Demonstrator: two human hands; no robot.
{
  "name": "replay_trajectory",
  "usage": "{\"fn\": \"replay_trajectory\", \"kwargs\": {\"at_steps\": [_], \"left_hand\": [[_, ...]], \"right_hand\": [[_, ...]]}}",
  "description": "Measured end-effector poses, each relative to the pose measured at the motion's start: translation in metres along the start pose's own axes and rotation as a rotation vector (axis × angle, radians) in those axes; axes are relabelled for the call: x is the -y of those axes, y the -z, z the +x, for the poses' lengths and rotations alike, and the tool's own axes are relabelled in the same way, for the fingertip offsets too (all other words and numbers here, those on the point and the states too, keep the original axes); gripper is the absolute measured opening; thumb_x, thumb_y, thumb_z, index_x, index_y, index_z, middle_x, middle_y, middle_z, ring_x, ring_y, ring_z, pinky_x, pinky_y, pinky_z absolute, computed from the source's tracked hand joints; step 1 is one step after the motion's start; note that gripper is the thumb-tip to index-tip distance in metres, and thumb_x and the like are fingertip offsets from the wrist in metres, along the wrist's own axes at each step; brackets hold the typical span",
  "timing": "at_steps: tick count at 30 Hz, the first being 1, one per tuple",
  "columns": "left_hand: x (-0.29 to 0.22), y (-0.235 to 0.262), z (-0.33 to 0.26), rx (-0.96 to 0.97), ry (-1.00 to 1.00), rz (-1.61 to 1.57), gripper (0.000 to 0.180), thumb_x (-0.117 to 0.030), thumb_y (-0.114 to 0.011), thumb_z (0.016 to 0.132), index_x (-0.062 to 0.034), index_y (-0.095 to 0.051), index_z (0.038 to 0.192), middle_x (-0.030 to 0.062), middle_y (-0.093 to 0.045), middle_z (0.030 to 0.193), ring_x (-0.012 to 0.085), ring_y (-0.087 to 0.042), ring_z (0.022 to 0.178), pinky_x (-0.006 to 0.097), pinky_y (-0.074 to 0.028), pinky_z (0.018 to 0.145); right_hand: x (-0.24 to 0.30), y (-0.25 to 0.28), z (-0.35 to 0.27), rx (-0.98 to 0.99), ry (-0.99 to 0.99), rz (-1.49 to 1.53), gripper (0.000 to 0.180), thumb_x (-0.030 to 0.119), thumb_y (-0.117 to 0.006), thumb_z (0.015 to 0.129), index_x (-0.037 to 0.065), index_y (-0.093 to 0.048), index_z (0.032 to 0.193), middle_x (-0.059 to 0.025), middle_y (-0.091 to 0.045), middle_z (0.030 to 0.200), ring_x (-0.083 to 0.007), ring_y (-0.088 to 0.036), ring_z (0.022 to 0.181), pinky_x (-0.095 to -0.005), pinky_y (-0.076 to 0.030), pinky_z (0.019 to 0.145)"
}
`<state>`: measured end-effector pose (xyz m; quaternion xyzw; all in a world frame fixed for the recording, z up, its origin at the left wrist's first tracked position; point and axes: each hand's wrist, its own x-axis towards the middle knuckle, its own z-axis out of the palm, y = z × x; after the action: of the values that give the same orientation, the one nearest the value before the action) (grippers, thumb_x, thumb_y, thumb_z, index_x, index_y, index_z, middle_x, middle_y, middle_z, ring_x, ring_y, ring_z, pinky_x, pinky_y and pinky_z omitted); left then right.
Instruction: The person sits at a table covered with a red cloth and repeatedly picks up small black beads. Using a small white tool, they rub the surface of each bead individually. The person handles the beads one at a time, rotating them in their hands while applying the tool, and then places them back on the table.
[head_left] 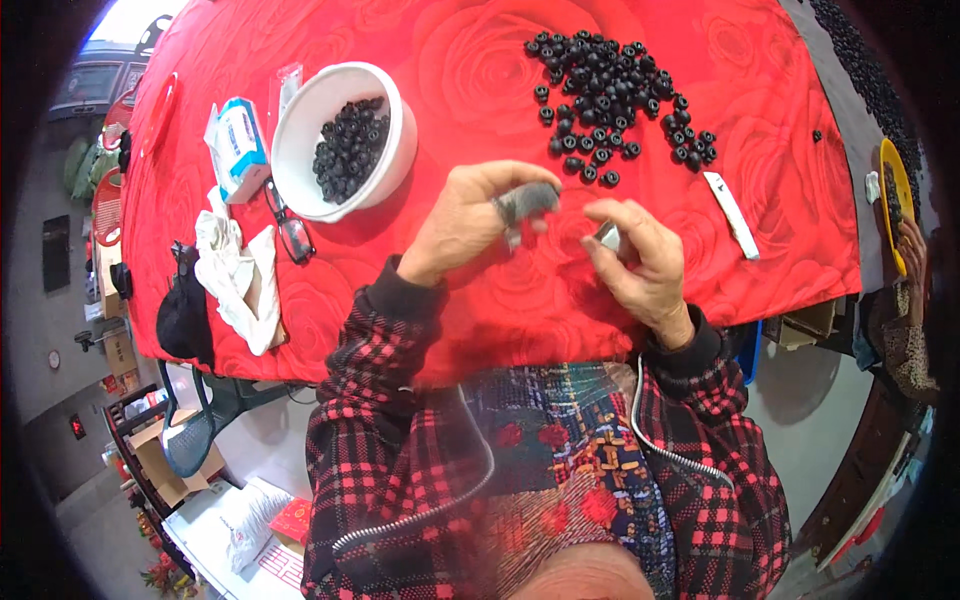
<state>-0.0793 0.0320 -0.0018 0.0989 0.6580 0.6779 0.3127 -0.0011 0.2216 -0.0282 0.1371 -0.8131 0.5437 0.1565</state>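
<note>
There they were, two hands over the red rose-patterned tablecloth [470,110]! The left hand [470,220], just above the middle of the view, had its fingers bent, with a grey covering [525,203] around them; motion blurred the tips, so whether they were pinching anything, I could not tell. Across at two o'clock, the right hand [645,262] had thumb and forefinger pinched on a small silvery piece [608,237], and the two hands stood just apart.

Up at one o'clock, look at that, a loose heap of small black parts [600,100] lay on the cloth, some bunched, some strayed to the edges, the nearest of them close beyond the hands. At eleven o'clock stood a white bowl [402,150], more black pieces [350,148] gathered inside. Around ten o'clock came a blue-and-white packet [238,150] and a pair of dark-framed glasses [294,238], both near the bowl, then white fabric [235,265] crumpled toward nine.

Between two and three, a white strip [733,217] lay slantwise. And out at three o'clock, a co-worker's hand [911,245] touched a yellow tray [888,160]!
</note>
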Motion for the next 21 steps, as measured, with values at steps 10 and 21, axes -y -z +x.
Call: {"fn": "replay_trajectory", "kwargs": {"at_steps": [10, 21], "left_hand": [[0.038, -0.016, -0.052, 0.205, 0.277, -0.695, 0.018, -0.015, -0.063, 0.085, -0.0011, -0.061, 0.096, -0.0018, -0.052, 0.066, 0.0047, -0.046, 0.049, 0.019, -0.036, 0.041], [0.027, -0.032, -0.068, 0.061, 0.161, -0.466, 0.011, -0.011, -0.059, 0.088, -0.0012, -0.060, 0.094, -0.0029, -0.053, 0.070, 0.0024, -0.045, 0.054, 0.018, -0.035, 0.046]], "right_hand": [[0.010, -0.011, -0.013, 0.158, 0.106, 0.143, 0.035, -0.001, -0.071, 0.066, 0.004, -0.062, 0.099, -0.0059, -0.053, 0.075, -0.0159, -0.053, 0.061, -0.0270, -0.041, 0.051], [0.021, -0.012, -0.006, 0.130, 0.170, 0.127, 0.034, 0.002, -0.075, 0.064, 0.003, -0.061, 0.095, -0.0079, -0.057, 0.077, -0.0208, -0.058, 0.062, -0.0293, -0.045, 0.052]]}}
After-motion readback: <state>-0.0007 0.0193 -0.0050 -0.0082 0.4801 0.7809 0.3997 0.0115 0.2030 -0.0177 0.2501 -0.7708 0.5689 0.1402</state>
